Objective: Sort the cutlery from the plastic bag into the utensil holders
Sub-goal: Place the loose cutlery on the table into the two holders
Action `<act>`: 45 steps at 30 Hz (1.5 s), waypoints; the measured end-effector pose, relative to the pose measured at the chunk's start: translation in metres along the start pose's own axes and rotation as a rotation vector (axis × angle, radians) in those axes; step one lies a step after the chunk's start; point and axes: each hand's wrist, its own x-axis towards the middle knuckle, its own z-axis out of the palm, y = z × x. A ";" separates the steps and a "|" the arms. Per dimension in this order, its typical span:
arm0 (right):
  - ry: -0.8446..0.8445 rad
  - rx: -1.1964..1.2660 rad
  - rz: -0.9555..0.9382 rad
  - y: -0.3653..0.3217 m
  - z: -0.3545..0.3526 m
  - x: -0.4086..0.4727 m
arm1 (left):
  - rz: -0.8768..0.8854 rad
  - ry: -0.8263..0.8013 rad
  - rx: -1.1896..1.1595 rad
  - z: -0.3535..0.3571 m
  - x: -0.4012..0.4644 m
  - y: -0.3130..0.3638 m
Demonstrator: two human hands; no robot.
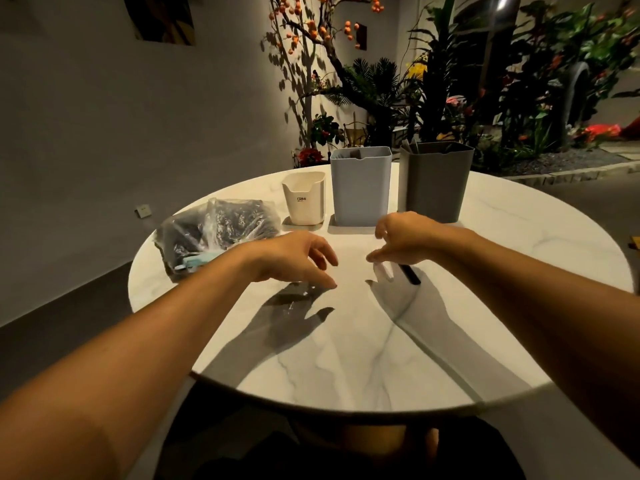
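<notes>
At the far left of the round, white, grey-veined marble surface [363, 358] lies a crinkled clear plastic bag [218, 230], lumpy with dark cutlery, a pale blue piece showing at its near end. Just right of it, at the far side, stands a small cream utensil holder [304, 199], smooth plastic with rounded corners, a notched rim and small dark lettering on its front. Beside that stands a taller light grey holder [360, 187], boxy and matte, with something dark showing just above its rim. Farthest right in the row is a dark grey holder [436, 181] of the same boxy shape, with thin dark pieces poking above its rim.

Nearer, the left hand [294, 259] hovers palm-down above the surface, fingers loosely bent and spread, holding nothing; beneath it a small clear wrapper [299, 294] lies in its shadow. The right hand [401, 240] hangs a little to the right, fingers curled downward and relaxed, also grasping nothing. Just under it lies a slim black utensil [410, 274] in a clear sleeve, flat on the marble.
</notes>
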 end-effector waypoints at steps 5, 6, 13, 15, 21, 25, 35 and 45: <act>-0.066 0.021 0.114 0.005 0.025 -0.009 | -0.190 -0.028 0.135 0.002 -0.018 -0.018; -0.071 0.015 0.116 0.005 0.029 -0.011 | -0.204 -0.028 0.142 0.003 -0.019 -0.021; 0.063 0.100 0.070 0.005 0.032 -0.015 | -0.150 0.206 0.144 0.022 -0.007 -0.020; 0.062 0.119 0.060 0.003 0.029 -0.015 | -0.159 0.297 0.095 0.027 0.001 -0.019; -0.023 0.167 0.082 0.002 0.032 -0.006 | -0.197 0.557 -0.079 0.033 0.017 -0.018; -0.106 0.090 0.075 -0.003 0.034 -0.002 | -0.220 0.573 -0.385 0.036 0.023 -0.017; 0.103 0.654 0.031 -0.010 0.036 0.009 | -0.191 0.556 -0.755 0.047 0.046 0.003; 0.223 0.630 -0.011 -0.009 0.041 0.042 | -0.289 0.625 -1.115 0.044 0.096 0.018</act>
